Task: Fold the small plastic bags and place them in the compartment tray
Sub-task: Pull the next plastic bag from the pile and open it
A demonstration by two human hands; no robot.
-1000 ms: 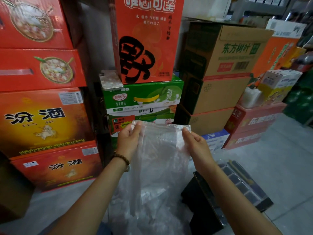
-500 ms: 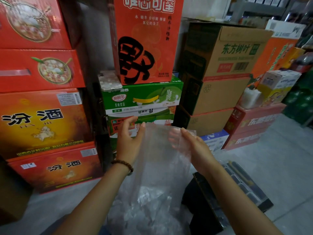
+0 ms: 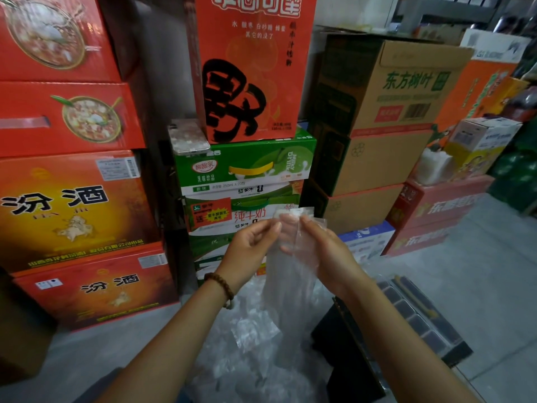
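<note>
Head view: the left hand [image 3: 250, 245] pinches the top edge of a clear plastic bag [image 3: 287, 283] and the right hand [image 3: 327, 253] curls round its other side. The bag hangs narrow over a loose pile of bags [image 3: 247, 347]. The compartment tray [image 3: 421, 318] lies lower right, with stacked cartons [image 3: 247, 170] close behind and bare floor [image 3: 479, 271] to the right.

— What is written on the boxes?
— The orange box [image 3: 72, 210] says "汾酒". The brown carton [image 3: 406, 91] says "东方树叶". The green box [image 3: 244, 167] says "Milky Drink" and "250mL".
</note>
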